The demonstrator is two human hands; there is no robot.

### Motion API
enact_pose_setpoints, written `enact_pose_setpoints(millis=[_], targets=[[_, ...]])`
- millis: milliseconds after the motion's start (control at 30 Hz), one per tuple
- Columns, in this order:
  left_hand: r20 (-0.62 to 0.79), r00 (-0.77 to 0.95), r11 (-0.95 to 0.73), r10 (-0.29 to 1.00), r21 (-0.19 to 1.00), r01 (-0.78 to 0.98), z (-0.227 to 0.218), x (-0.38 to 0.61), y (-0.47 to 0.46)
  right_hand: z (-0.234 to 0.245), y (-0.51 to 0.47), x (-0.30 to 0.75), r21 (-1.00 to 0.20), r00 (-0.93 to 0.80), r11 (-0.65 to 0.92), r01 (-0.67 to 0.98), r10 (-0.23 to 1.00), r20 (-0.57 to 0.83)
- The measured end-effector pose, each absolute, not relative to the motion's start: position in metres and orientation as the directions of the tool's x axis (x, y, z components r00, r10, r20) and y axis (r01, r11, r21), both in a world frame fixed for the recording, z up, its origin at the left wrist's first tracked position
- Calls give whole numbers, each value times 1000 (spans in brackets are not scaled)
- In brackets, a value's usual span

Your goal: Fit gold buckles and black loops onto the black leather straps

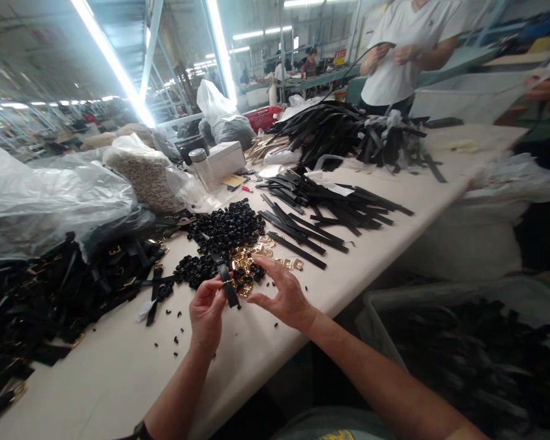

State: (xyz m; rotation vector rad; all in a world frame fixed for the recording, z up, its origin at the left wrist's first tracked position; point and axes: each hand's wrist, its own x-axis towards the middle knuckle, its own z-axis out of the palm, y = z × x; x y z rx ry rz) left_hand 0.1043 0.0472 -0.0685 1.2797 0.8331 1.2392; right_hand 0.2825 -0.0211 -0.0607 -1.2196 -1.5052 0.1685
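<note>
My left hand [207,313] pinches a short black strap [228,285] with a gold buckle on it, held just above the table. My right hand [279,292] hovers beside it with fingers spread, its fingertips over a small heap of gold buckles [250,261]. Behind the buckles lies a pile of small black loops [224,229]. Loose black straps [302,235] lie to the right of the loops.
The long beige table [119,366] carries finished straps with buckles [50,293] at left, clear plastic bags [50,195], a white box [224,157] and a big strap pile [343,131] at the back. A person in a white shirt [403,55] stands beyond. A bin of straps [462,342] sits at right.
</note>
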Motion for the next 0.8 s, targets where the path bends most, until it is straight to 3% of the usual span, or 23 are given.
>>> enact_pose_setpoints(millis=[267,433,667,800], targets=[[162,294,-86,942,963,-256,-65,109,38,-66,-18,280,-678,177,443,587,746,642],[155,221,-112,963,974,-196,-70,104,41,-71,-20,278,-695,185,430,576,760,623],[17,141,2,990,991,-137,-81,98,50,-80,-22,282,-653,191,411,637,736,650],[8,147,14,989,989,-149,-77,100,50,-81,-22,283,-645,196,403,650,731,654]])
